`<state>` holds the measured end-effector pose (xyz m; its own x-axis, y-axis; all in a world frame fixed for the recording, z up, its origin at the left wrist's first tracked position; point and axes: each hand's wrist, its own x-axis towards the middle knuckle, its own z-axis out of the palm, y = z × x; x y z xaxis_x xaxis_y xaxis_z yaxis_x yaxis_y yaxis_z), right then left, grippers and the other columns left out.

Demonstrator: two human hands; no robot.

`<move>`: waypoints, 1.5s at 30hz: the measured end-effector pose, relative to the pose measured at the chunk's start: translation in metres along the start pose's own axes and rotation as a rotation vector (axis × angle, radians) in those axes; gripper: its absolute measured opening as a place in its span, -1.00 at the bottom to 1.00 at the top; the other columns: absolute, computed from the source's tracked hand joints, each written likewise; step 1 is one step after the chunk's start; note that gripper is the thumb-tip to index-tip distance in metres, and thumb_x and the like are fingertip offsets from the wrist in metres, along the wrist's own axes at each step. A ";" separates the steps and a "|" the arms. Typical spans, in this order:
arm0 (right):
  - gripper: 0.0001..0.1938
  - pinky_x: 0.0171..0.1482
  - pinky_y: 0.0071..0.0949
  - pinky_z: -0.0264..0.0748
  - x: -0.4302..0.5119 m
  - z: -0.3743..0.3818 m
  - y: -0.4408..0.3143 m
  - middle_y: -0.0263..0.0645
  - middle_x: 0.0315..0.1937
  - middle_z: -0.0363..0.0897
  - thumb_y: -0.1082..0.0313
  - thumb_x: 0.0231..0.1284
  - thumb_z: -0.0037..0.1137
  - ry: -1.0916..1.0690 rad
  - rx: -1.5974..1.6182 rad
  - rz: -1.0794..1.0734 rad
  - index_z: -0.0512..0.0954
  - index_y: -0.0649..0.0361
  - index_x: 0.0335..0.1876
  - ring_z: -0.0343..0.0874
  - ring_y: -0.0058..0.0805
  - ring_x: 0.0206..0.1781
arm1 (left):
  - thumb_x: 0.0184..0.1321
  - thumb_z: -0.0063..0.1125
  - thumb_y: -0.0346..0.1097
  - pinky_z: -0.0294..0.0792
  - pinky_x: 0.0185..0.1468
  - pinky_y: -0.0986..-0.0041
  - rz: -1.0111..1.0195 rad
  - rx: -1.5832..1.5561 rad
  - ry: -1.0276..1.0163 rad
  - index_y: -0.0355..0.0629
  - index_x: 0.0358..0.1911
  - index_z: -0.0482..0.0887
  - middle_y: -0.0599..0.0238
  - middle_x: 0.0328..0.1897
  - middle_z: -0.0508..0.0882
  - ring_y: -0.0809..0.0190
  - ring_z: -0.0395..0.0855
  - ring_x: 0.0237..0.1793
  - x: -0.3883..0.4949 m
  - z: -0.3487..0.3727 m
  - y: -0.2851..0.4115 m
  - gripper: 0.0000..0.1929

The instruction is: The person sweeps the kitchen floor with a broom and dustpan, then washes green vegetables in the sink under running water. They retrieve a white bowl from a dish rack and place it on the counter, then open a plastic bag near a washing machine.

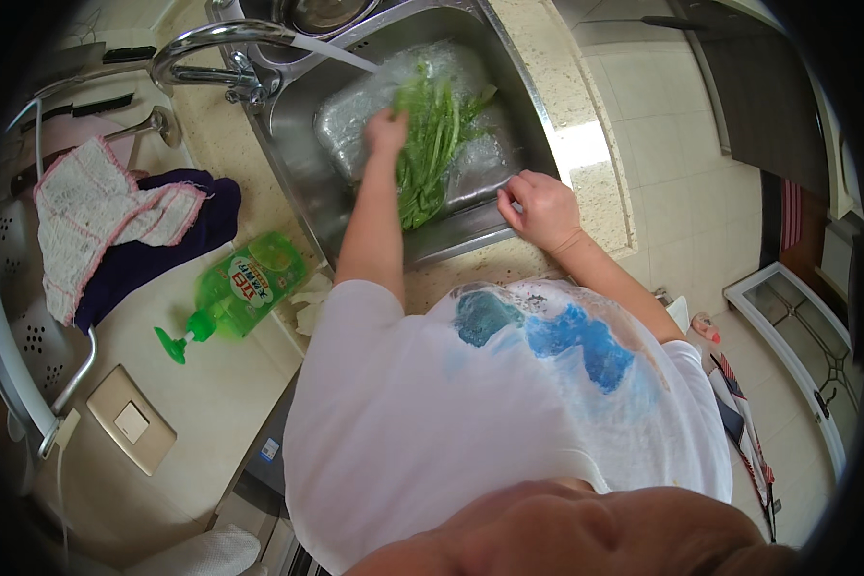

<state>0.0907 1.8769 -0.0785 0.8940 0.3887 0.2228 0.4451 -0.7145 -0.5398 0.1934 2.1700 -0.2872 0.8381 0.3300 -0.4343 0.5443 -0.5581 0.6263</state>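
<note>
Several leafy green vegetables [435,137] lie in a bunch in the stainless steel sink basin [295,144], their far ends in splashing water. My left hand [387,133] grips the bunch at its left side; its fingers are partly hidden by the blurred leaves. A stream of water [338,56] runs from the chrome faucet [223,32] into the basin just beyond that hand. At the sink's near right corner, my right hand [543,209] rests on the rim with curled fingers, and I see nothing held in it.
A green dish soap pump bottle [252,284] lies left of the sink. Beyond it, a white cloth [90,216] and a dark purple cloth [165,252] drape over a rack. A ladle [160,126] and knives are at upper left. A metal pot [327,14] sits in the far basin.
</note>
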 end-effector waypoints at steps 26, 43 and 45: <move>-0.81 -0.47 -0.37 0.44 -0.003 0.003 0.009 -0.29 -0.62 0.40 0.34 -0.03 0.18 -0.008 0.041 -0.020 0.43 0.11 -0.63 0.49 -0.32 -0.51 | -0.13 0.39 0.09 0.30 0.15 0.17 0.215 0.474 0.353 -0.05 0.20 0.39 -0.12 0.19 0.41 -0.15 0.35 0.21 -0.096 0.015 0.085 -0.22; -0.81 -0.46 -0.37 0.46 -0.003 0.002 0.005 -0.27 -0.63 0.39 0.34 -0.03 0.16 0.018 0.012 -0.019 0.42 0.13 -0.63 0.49 -0.31 -0.53 | 0.01 0.29 0.02 0.22 0.18 -0.12 0.104 0.435 0.154 0.30 0.37 0.10 -0.22 0.40 0.09 -0.21 0.10 0.37 -0.065 -0.019 0.027 -0.17; -0.81 -0.46 -0.36 0.46 -0.005 0.004 0.008 -0.27 -0.63 0.39 0.34 -0.02 0.15 0.013 0.008 -0.009 0.41 0.12 -0.64 0.49 -0.31 -0.53 | 0.03 0.29 -0.04 0.27 0.17 -0.03 0.165 0.535 0.221 0.28 0.37 0.10 -0.19 0.39 0.11 -0.16 0.17 0.35 -0.090 0.006 0.045 -0.18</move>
<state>0.0895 1.8718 -0.0866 0.8905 0.3873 0.2387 0.4530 -0.7060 -0.5444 0.1424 2.1103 -0.2237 0.9289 0.3244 -0.1784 0.3605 -0.9022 0.2367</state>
